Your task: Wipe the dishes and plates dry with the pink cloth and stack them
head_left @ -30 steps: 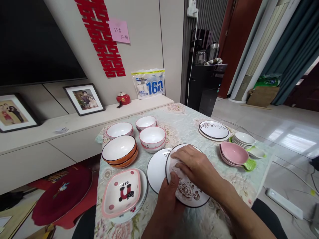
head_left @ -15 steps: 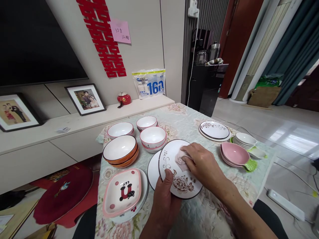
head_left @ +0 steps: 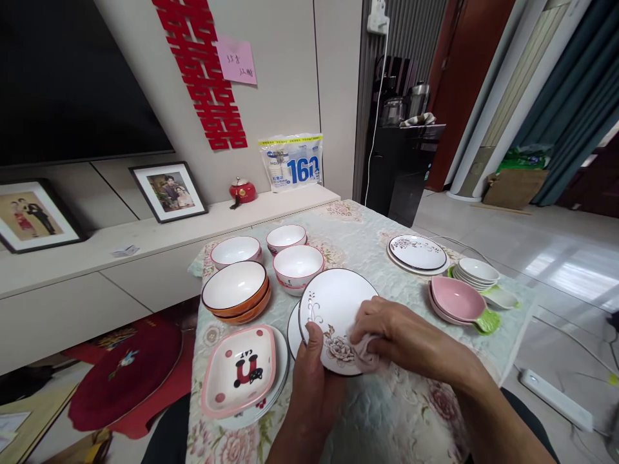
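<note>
Left hand [head_left: 313,380] pinching plate [head_left: 333,299] toward desk's [head_left: 367,225] near edge, right hand [head_left: 403,330] pinching cloth [head_left: 366,353]: best wiped centre outward, light pressure, grip steady.

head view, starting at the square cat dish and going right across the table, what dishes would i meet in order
Square cat dish → flowered plate held in the left hand → another flowered plate, lying flat → stack of small white dishes.
</note>
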Demonstrator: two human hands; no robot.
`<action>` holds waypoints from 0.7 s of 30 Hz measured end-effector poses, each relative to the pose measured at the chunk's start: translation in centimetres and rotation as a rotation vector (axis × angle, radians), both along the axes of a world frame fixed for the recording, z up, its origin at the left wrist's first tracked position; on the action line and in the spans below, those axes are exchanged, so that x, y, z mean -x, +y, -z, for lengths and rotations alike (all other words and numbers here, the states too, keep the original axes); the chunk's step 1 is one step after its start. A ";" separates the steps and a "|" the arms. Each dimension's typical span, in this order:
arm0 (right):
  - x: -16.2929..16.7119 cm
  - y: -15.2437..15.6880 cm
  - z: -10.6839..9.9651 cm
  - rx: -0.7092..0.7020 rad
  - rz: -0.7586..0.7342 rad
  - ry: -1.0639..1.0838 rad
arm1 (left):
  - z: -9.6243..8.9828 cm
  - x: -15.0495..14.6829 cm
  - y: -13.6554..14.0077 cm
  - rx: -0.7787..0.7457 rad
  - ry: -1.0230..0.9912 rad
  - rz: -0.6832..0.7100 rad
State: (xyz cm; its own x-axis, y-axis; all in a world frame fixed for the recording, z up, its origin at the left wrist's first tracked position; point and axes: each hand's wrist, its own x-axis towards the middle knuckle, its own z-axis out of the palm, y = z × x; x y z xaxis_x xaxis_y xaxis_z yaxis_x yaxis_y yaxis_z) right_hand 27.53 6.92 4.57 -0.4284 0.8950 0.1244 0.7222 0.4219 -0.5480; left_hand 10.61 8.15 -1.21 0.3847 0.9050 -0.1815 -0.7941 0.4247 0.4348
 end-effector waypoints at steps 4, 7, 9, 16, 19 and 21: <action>-0.8 1.0 0.9 -0.151 0.323 -0.120 | -0.1 -0.2 -0.2 0.067 0.002 0.033; 0.0 1.7 1.5 -0.286 0.462 -0.096 | 0.1 -0.3 -0.6 0.074 -0.020 0.111; 0.9 1.8 1.8 -0.386 0.445 -0.022 | 0.3 -0.5 -0.9 0.049 -0.036 0.152; 3.0 0.6 0.3 -0.222 0.009 0.105 | 1.0 -0.4 -0.6 -0.020 -0.034 0.149; 2.1 -0.3 -0.7 -0.080 -0.089 0.053 | 0.8 -0.1 -0.4 -0.021 -0.042 0.129; 1.2 -0.5 -0.9 -0.059 -0.063 0.019 | 0.5 -0.1 -0.3 -0.001 -0.056 0.099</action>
